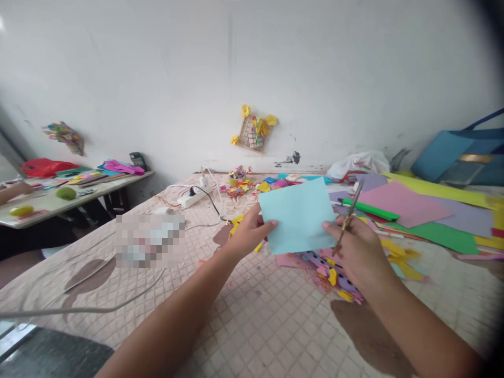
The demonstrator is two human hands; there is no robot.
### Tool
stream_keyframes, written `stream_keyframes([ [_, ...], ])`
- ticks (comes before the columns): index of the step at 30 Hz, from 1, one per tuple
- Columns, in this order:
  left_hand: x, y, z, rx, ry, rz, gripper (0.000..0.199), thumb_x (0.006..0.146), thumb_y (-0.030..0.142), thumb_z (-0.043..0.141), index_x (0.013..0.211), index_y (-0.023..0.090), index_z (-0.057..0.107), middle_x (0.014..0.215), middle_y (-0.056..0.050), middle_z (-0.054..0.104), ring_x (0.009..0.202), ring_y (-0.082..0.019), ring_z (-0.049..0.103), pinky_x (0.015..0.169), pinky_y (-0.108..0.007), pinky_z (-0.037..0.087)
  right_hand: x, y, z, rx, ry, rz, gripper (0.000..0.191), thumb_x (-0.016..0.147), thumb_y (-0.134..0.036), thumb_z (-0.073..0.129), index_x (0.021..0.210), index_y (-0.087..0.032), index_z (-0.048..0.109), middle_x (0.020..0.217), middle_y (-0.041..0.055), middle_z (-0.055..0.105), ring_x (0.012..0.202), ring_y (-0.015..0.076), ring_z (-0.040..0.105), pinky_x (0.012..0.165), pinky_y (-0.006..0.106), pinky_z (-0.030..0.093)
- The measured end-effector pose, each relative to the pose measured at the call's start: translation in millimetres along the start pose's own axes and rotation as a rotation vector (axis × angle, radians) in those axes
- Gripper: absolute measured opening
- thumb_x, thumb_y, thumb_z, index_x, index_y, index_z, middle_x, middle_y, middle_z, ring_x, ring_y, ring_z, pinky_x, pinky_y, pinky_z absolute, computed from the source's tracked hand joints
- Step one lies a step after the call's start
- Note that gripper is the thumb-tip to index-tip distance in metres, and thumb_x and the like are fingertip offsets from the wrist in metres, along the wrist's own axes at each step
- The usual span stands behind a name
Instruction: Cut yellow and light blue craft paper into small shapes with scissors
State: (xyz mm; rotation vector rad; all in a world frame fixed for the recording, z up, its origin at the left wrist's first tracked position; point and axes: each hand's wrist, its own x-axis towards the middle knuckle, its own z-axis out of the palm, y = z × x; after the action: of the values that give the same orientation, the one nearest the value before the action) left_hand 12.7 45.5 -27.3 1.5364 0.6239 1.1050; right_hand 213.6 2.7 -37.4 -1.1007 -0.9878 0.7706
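A light blue sheet of paper (297,215) is held up above the table (252,315). My left hand (252,231) pinches its left edge, thumb on the near face. At the sheet's right edge, my right hand (356,244) pinches the paper with its thumb and also holds a pair of scissors (350,210), blades pointing up. Below the sheet lies a polka-dot strip (344,278) with small yellow and pink foam pieces on and around it.
Coloured sheets (405,202) and a green pen-like item (370,209) lie at the right. A white power strip (195,195) with cables stands at the back left. A blue bag (444,157) is at the far right. Another person's arm (14,191) shows over a side table.
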Motion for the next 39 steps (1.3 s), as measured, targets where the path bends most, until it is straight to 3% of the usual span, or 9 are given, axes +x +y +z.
stream_keyframes([
  [5,0,-2,-1.5,-0.127,0.08,-0.045,0.063,0.07,0.027,0.066,0.125,0.024,0.034,0.091,-0.003,0.062,0.071,-0.015,0.06,0.063,-0.027,0.049,3,-10,-3,0.092,-0.153,0.143,0.024,0.068,-0.04,0.068,0.076,-0.024,0.051,0.068,-0.0034,0.057,0.063,0.0159,0.057,0.053,0.026,0.046],
  [11,-3,1,-1.4,-0.159,-0.009,-0.125,0.068,0.07,0.022,0.064,0.13,0.027,0.033,0.1,-0.004,0.063,0.07,-0.015,0.061,0.059,-0.024,0.048,6,-19,-9,0.199,-0.336,0.151,0.033,0.079,-0.055,0.05,0.088,-0.024,0.055,0.086,0.0044,0.065,0.078,0.0215,0.063,0.056,0.03,0.049],
  [17,-8,10,-5.1,-0.091,-0.217,-0.28,0.056,0.069,0.023,0.065,0.122,0.021,0.048,0.1,-0.007,0.066,0.073,-0.017,0.062,0.064,-0.027,0.049,9,-21,-14,0.114,-0.161,0.09,0.036,0.069,-0.057,0.061,0.078,-0.022,0.056,0.085,0.0049,0.064,0.08,0.0223,0.062,0.059,0.03,0.049],
  [19,-9,14,-9.2,-0.08,-0.215,-0.29,0.054,0.069,0.023,0.065,0.12,0.021,0.05,0.1,-0.007,0.066,0.073,-0.018,0.063,0.063,-0.027,0.049,10,-19,-18,0.153,-0.188,0.106,0.037,0.07,-0.058,0.059,0.079,-0.022,0.057,0.086,0.0046,0.063,0.082,0.0213,0.061,0.064,0.031,0.05],
  [22,-9,21,-16.9,-0.042,-0.141,-0.265,0.051,0.071,0.025,0.063,0.12,0.023,0.05,0.101,-0.006,0.066,0.079,-0.02,0.063,0.065,-0.027,0.049,12,-16,-25,0.038,-0.38,0.099,0.042,0.078,-0.061,0.045,0.079,-0.022,0.059,0.08,0.0052,0.062,0.079,0.0205,0.06,0.068,0.032,0.048],
  [24,-8,24,-23.2,0.033,-0.1,-0.254,0.046,0.072,0.029,0.062,0.116,0.02,0.054,0.096,-0.006,0.067,0.077,-0.02,0.063,0.064,-0.027,0.048,13,-13,-28,-0.151,-0.424,0.042,0.046,0.079,-0.063,0.042,0.075,-0.02,0.059,0.073,0.0045,0.06,0.072,0.0193,0.058,0.067,0.031,0.046],
  [29,0,26,-37.3,0.283,0.15,-0.115,0.028,0.072,0.031,0.058,0.095,0.014,0.061,0.077,-0.003,0.065,0.065,-0.015,0.058,0.059,-0.025,0.046,14,-10,-29,-0.487,-0.323,-0.089,0.051,0.077,-0.067,0.04,0.066,-0.019,0.051,0.058,0.0002,0.05,0.057,0.0153,0.049,0.053,0.027,0.039],
  [35,9,24,-44.2,0.198,0.498,0.163,0.025,0.074,0.029,0.052,0.096,0.017,0.055,0.078,0.0,0.063,0.064,-0.012,0.057,0.058,-0.022,0.045,11,-15,-25,-0.575,-0.262,-0.155,0.051,0.077,-0.068,0.039,0.071,-0.019,0.05,0.061,0.0003,0.049,0.06,0.0155,0.047,0.053,0.027,0.037],
  [39,7,27,-44.9,0.188,0.515,0.189,0.024,0.074,0.03,0.053,0.094,0.019,0.053,0.072,0.001,0.061,0.058,-0.011,0.055,0.052,-0.021,0.043,8,-20,-26,-0.677,-0.323,-0.148,0.047,0.079,-0.065,0.039,0.07,-0.02,0.049,0.061,0.0,0.048,0.062,0.0164,0.047,0.055,0.027,0.037],
])
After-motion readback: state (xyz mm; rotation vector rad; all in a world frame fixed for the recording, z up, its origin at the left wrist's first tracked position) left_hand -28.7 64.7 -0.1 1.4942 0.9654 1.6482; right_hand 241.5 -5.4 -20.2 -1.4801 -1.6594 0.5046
